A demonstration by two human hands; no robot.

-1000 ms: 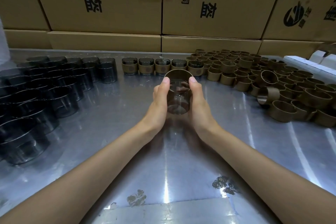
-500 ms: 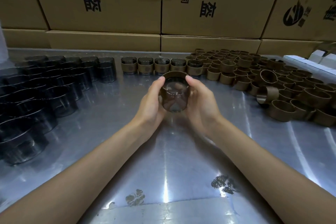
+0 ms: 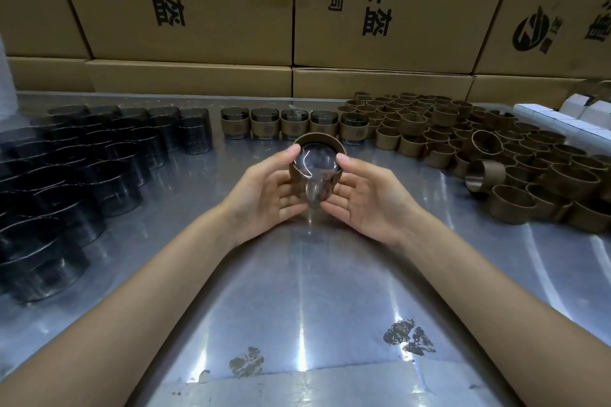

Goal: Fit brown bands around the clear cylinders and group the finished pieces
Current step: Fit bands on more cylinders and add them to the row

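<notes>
**Band half-seated on a tilted cylinder, both hands equally near**

Head view. Cylinder point(image 3: 315, 190) and brown band point(image 3: 320, 142) sit together in mid-air above the steel table point(image 3: 297, 291), between the two palms. The clear cylinder's long axis runs roughly from 6 o'clock, near the wrists, up toward 12 o'clock, tipped so that one round end faces the camera. The band rings the far, 12 o'clock part of it; the near part at 6 o'clock shows bare and clear. How far the band has yet to slide I cannot tell exactly.

The left hand point(image 3: 264, 195) cups the piece from 9 o'clock, thumb tip on the band's rim and fingers curled under. The right hand point(image 3: 370, 198) mirrors it from 3 o'clock, thumb on the opposite rim. Both grasp the same piece; neither is nearer than the other.

The coming move, as I judge it, turns on that axis: the thumbs would draw the band toward 6 o'clock along the cylinder.

At 12 o'clock, just beyond the hands, stands a row of five finished pieces point(image 3: 294, 124), the likely place for this one. Bare cylinders point(image 3: 99, 155) crowd 9 to 10 o'clock; loose bands point(image 3: 463, 145) fill 1 to 3 o'clock. Cardboard cartons point(image 3: 185, 3) wall the back.
</notes>
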